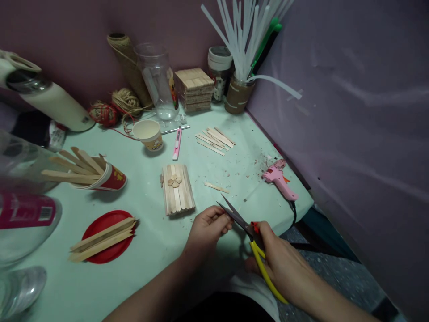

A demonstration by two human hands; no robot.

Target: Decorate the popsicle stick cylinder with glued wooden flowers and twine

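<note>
My right hand (273, 250) grips a pair of scissors (238, 218) by its yellow and red handles. The dark blades are apart and point up and left, close to my other fingertips. With thumb and fingers pinched together, my left hand (211, 226) is beside the blades; a tiny pale bit shows at its fingertips, too small to name. Just beyond that hand stands a small block faced with wooden sticks (179, 197), with a flower of little wooden petals (174, 181) on its front. One short wooden stick (216, 187) lies ahead of the scissors.
A pink glue gun (280, 181) lies at the right edge among scraps. Farther back are loose thin sticks (214, 139), a pink cutter (177, 143) and a paper cup (149, 136). Leftward are a cup of sticks (114, 176) and a red plate (100, 223) bearing sticks.
</note>
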